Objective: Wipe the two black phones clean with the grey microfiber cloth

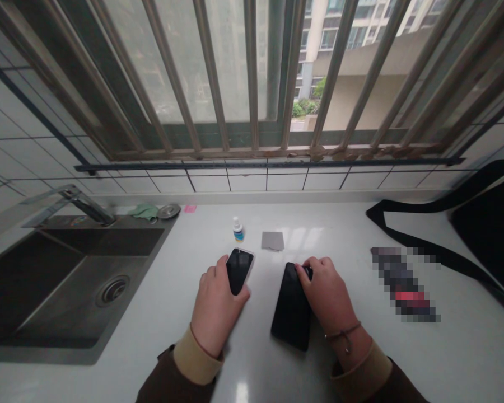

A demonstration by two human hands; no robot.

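My left hand (216, 302) is closed round the sides of a smartphone (239, 268) with a dark screen and a light edge, low over the white counter. To its right is a larger black tablet-like device (292, 310), its glossy face up. My right hand (327, 291) grips the upper right of this device, thumb along the top corner. A small dark bit with a pale edge shows beneath those fingers; I cannot make out what it is. Beyond the phone stands a small white spray bottle (238, 230) with a blue label. A grey cloth (273, 240) lies flat beside the bottle.
At left is a dark sink (130, 240) with a chrome faucet (88, 207). A green cloth (145, 211), a metal drain strainer (168, 211) and a pink slip (190, 209) lie behind. At right are a blurred-out item (405, 285) and a black bag (487, 224) with a strap.
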